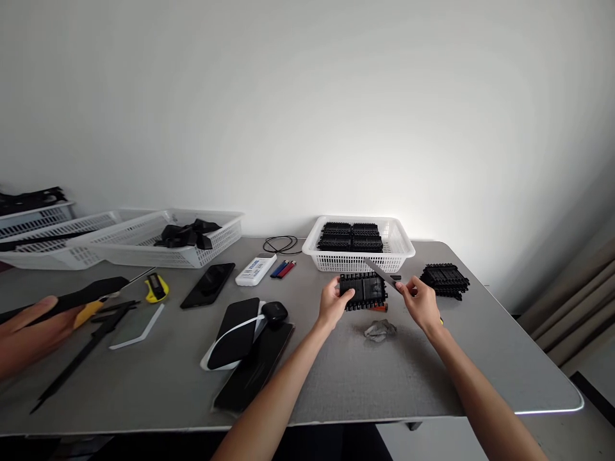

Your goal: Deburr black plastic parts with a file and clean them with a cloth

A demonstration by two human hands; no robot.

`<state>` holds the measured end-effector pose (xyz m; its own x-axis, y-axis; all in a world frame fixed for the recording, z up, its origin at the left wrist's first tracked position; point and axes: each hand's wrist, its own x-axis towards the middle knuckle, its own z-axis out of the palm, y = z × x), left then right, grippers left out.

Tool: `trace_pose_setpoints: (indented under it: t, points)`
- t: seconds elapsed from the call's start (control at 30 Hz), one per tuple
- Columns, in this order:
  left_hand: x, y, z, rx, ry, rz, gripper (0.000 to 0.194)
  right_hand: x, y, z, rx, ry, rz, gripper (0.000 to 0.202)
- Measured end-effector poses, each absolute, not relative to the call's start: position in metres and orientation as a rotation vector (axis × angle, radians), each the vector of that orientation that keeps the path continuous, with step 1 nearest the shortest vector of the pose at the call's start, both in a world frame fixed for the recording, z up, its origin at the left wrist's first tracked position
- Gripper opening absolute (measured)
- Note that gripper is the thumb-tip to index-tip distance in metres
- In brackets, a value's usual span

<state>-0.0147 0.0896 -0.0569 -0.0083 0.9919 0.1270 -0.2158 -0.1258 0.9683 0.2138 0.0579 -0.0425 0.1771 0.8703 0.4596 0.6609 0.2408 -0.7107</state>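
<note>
My left hand [333, 305] grips the left end of a black ribbed plastic part [364, 291], thumb on top. Between the thumb and fingers of my right hand [421, 302] is a thin dark flat tool [379, 272], its long end pointing up and left above the part. Behind them stands a white basket [359, 261] holding several similar black parts [352, 237]. More black parts [444, 280] are stacked to the right of my right hand. A crumpled grey cloth [380, 330] and an orange object [379, 307], partly hidden, lie below the held part.
Left of my arms are phones [208, 285], a white box [256, 269], lighters [283, 269], a black pouch [236, 333] and a yellow cutter [156, 287]. Another person's hands [36, 333] hold a black strip at far left. White baskets [211, 246] stand behind.
</note>
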Motion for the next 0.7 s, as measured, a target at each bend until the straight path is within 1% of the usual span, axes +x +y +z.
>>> trace_pose_setpoints:
  t: [0.27,0.43,0.7]
  points:
    - [-0.011,0.090,-0.061,1.141,0.983,1.377,0.040,0.195,0.053,-0.045,-1.417,-1.711,0.255,0.046]
    - [-0.011,0.089,-0.061,1.141,0.995,1.389,0.038,0.196,0.053,-0.046,-1.458,-1.672,0.228,0.045]
    - [-0.009,0.088,-0.061,1.186,0.998,1.388,0.034,0.184,0.047,-0.044,-1.444,-1.779,0.321,0.040]
